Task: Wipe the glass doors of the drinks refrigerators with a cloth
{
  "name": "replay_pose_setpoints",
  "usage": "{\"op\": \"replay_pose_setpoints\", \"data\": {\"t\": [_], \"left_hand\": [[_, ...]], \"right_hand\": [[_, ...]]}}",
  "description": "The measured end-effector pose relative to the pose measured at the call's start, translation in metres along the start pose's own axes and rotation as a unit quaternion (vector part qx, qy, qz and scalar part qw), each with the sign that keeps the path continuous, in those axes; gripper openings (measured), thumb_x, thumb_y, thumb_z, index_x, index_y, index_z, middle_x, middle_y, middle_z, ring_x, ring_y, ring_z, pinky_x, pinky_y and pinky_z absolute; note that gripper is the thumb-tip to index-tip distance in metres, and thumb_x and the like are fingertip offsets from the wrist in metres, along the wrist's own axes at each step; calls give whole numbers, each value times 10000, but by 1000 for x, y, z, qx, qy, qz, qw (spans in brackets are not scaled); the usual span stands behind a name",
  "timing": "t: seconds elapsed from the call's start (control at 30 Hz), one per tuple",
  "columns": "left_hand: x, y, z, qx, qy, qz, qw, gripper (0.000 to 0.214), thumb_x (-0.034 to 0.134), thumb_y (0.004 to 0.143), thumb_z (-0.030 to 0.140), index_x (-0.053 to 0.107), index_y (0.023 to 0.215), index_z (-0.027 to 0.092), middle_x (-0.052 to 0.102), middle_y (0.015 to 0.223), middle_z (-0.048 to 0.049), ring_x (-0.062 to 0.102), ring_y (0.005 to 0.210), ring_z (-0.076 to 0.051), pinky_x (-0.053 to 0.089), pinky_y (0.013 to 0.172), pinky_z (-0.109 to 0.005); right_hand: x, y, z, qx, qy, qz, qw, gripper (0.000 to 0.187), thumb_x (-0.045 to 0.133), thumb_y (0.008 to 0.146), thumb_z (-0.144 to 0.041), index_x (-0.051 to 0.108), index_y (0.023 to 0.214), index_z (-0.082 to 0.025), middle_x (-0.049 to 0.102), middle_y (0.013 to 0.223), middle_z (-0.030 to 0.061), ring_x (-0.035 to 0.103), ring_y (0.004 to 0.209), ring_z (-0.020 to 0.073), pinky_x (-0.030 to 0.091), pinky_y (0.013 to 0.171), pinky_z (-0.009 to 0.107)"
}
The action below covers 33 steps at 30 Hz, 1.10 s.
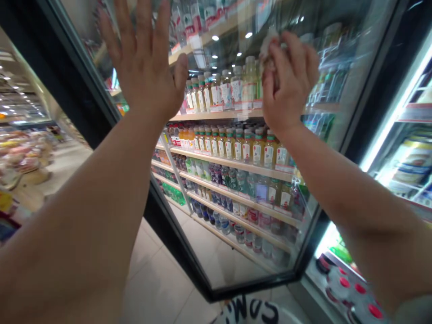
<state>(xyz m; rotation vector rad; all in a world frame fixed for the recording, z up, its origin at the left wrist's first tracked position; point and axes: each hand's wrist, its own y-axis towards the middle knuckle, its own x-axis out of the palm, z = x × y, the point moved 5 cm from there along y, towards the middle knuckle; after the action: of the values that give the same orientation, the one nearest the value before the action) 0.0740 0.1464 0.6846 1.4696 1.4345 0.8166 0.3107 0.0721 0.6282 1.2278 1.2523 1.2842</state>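
A fridge's glass door [340, 90] stands swung open in front of me, black-framed. My left hand [145, 63] is open, fingers spread, its palm flat against the glass near the door's upper left. My right hand [290, 81] is closed around a crumpled whitish cloth [270, 42] and presses it to the glass at the upper middle. Through or in the glass I see shelves of drink bottles [236, 148] in several rows.
The open fridge interior [405, 157] with lit shelves lies at right, with red-capped bottles [344, 288] at its bottom. A tiled floor [162, 279] runs below the door. Shop displays [23, 157] stand far left.
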Motion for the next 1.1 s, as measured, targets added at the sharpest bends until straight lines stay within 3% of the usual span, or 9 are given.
{"op": "replay_pose_setpoints", "data": {"t": [0.07,0.27,0.4,0.47,0.57,0.67,0.83,1.03,1.1], "left_hand": [[-1,0,0,-4,1,-1,1000,699,319,1024,430,-34,1603,263,-23,1706,42,-486,1187,-36,-309,1078,-223],[0,1,-2,-7,3,-16,1000,645,213,1053,479,-52,1598,259,28,1703,-33,-467,1193,-75,-213,1150,-264],[1,0,-3,8,-8,-8,1000,638,200,1046,450,-37,1600,241,55,1698,-56,-473,1191,-82,-50,1240,-365],[2,1,-3,15,-23,2,1000,668,260,1021,410,-1,1605,217,60,1700,-40,-470,1204,-57,-104,1225,-332],[2,1,-3,8,-45,21,999,691,329,1003,397,31,1608,244,86,1700,-18,-460,1229,1,-204,1167,-232],[0,1,-4,3,-77,16,997,644,282,1031,443,59,1609,266,101,1698,-48,-341,1403,-53,-98,1253,-351],[-5,4,-1,-1,-127,10,992,621,261,1048,459,196,1615,214,183,1682,-62,97,1558,-312,87,1256,-550],[4,11,-1,-23,-127,21,991,721,500,945,267,229,1612,224,189,1683,-53,122,1548,-372,66,1247,-577],[5,11,-1,-17,-136,32,990,720,504,945,285,237,1610,223,196,1681,-61,127,1544,-381,67,1244,-582]], "right_hand": [[-2,-1,2,47,-22,18,998,438,420,1007,-354,552,1398,-208,534,1470,84,439,1344,292,343,1179,535],[16,-19,-24,-216,49,-222,950,456,367,1023,-440,473,1453,-332,521,1509,-66,416,1387,245,330,1178,541],[4,-11,-8,-71,7,-58,996,435,384,1010,-364,531,1409,-271,576,1444,20,468,1304,270,366,1138,535],[-1,-11,-3,-25,-3,6,1000,429,385,1004,-339,547,1391,-247,578,1424,61,470,1280,288,373,1131,537],[8,-17,-12,-127,25,-84,988,413,391,1014,-398,549,1383,-302,585,1419,25,465,1304,277,356,1143,540],[14,-26,-18,-228,47,-155,960,420,381,1024,-418,538,1405,-336,597,1418,-4,480,1310,272,348,1131,551],[0,-21,9,-53,47,57,996,447,413,1004,-435,575,1397,-295,553,1408,87,465,1285,347,315,1118,590],[11,-31,-11,-221,68,-39,972,406,465,993,-372,603,1366,-292,639,1307,37,532,1218,323,402,1037,581],[8,-29,-5,-175,59,16,983,396,473,989,-348,606,1357,-290,643,1297,52,542,1197,312,415,1025,568]]}}
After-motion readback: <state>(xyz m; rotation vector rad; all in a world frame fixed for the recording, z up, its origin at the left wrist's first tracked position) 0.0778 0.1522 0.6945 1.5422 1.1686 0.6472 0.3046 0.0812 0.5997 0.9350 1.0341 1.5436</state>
